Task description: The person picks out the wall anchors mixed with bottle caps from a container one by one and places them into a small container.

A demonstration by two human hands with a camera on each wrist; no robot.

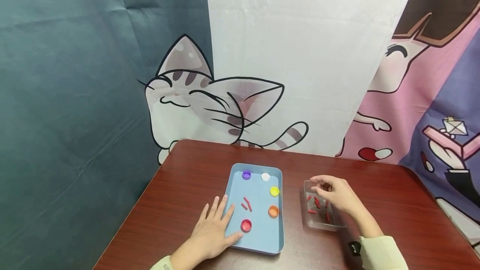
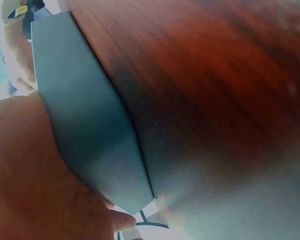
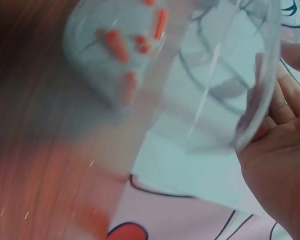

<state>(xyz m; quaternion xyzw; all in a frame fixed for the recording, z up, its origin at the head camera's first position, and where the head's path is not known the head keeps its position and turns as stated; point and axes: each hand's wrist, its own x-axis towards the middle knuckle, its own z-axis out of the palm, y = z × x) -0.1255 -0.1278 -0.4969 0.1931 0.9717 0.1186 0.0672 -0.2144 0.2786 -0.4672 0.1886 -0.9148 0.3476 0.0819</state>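
My left hand lies with spread, straight fingers at the left edge of the light blue tray, thumb by its near left corner. Inside the tray are several small round caps: red, orange, yellow, white and purple. A few short red sticks lie among them. Over the clear plastic box is my right hand, fingers bent and thumb apart from the forefinger; I see nothing between them. Several red sticks lie in that box.
Both containers stand on a dark red-brown wooden table, the box to the right of the tray. Behind the table hangs a cloth printed with a cartoon cat. A small black object shows at my right cuff.
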